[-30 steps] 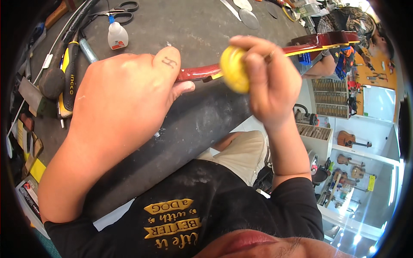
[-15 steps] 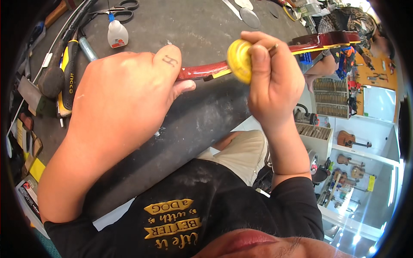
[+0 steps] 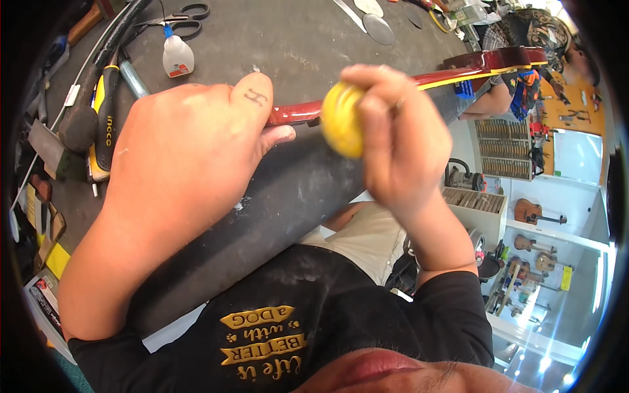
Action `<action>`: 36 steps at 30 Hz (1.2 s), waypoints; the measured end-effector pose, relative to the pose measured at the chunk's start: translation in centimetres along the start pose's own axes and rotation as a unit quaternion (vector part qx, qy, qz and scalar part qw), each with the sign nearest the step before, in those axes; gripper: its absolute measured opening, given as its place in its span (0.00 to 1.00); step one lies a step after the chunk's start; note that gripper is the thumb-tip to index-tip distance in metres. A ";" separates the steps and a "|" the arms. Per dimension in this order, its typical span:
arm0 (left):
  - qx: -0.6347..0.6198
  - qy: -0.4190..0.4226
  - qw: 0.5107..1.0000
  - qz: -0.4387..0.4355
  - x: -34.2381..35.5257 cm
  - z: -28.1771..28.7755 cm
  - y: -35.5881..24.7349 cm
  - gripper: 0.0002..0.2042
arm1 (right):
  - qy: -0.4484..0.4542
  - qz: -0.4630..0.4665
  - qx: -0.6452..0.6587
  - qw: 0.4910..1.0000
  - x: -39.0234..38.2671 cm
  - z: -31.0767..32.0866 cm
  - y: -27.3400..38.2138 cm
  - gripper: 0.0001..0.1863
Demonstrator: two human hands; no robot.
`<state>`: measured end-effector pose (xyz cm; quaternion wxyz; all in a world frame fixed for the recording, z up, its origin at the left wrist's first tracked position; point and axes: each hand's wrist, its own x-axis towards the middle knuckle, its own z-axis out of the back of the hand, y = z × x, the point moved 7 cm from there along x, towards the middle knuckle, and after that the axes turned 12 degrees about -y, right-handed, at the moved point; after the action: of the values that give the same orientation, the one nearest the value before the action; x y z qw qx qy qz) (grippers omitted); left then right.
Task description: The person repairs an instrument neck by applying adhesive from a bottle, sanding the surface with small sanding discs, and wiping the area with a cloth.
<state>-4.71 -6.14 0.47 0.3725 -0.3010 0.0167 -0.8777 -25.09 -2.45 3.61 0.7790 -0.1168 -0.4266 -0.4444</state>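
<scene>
– Along the bench edge (image 3: 295,173), what are you holding?
– My left hand (image 3: 180,144) is gripping the red neck (image 3: 295,114) by its end; my right hand (image 3: 411,141) is pinching a blurred yellow disc (image 3: 342,121) before it, contact unclear. Bracing firmly, I'm judging, suits.
– Room?
– Bench top (image 3: 288,42) is stretching beyond; a bottle (image 3: 177,57) is sitting near my left knuckles.

The left hand (image 3: 187,144) is hiding one end of a red instrument neck (image 3: 296,114); the right hand (image 3: 407,141) and yellow disc (image 3: 342,121), both blurred, are covering its middle. The top edge is cutting a pale strip (image 3: 351,16). Distant guitars (image 3: 526,211) are appearing too small for detail.
</scene>
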 end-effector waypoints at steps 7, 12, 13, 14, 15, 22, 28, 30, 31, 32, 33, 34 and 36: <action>0.008 0.012 1.000 -0.006 0.0 -0.2 0.0 0.23 | -0.006 -0.006 0.017 1.000 0.5 -0.2 0.3 0.08; -0.004 0.003 1.000 -0.005 0.1 -0.1 0.0 0.22 | 0.011 -0.060 -0.007 0.998 1.0 -0.1 -1.7 0.04; -0.001 0.003 1.000 -0.003 0.1 0.0 -0.1 0.22 | 0.017 -0.040 0.022 0.999 1.0 -0.3 -0.5 0.04; -0.001 0.001 1.000 0.000 0.0 0.1 -0.1 0.22 | 0.023 -0.019 0.051 0.998 1.0 -0.4 1.0 0.04; -0.001 0.000 1.000 0.003 0.1 0.3 -0.1 0.21 | 0.022 -0.026 0.066 0.997 1.2 -0.4 0.7 0.05; -0.003 0.006 1.000 0.005 0.1 0.1 -0.1 0.21 | 0.073 -0.053 0.020 0.996 1.4 -0.3 -0.1 0.13; 0.001 0.017 1.000 0.009 0.1 0.0 0.0 0.21 | 0.065 -0.048 0.036 0.996 1.6 -0.3 -0.2 0.13; 0.002 0.015 1.000 0.008 0.1 0.0 -0.1 0.21 | 0.059 -0.036 0.069 0.995 1.5 -0.2 0.3 0.13; 0.002 0.014 1.000 0.008 0.1 0.0 -0.1 0.21 | 0.080 -0.070 0.026 0.994 2.0 -0.3 -1.2 0.13; -0.001 0.018 1.000 0.011 0.2 0.0 0.0 0.21 | 0.100 -0.103 -0.016 0.989 2.2 -0.5 -2.3 0.13; -0.004 0.022 1.000 0.015 0.2 0.1 0.0 0.21 | 0.100 -0.081 -0.024 0.991 2.0 -0.3 -1.3 0.13; -0.002 0.022 1.000 0.015 0.2 0.0 0.0 0.21 | 0.082 -0.064 0.016 0.994 1.5 -0.3 -0.2 0.13; -0.005 0.014 1.000 0.016 0.1 0.0 0.0 0.20 | 0.072 -0.051 0.050 0.995 1.4 -0.4 0.5 0.13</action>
<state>-4.74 -6.25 0.55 0.3849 -0.2899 0.0310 -0.8757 -24.18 -3.24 4.52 0.7885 -0.0232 -0.3972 -0.4690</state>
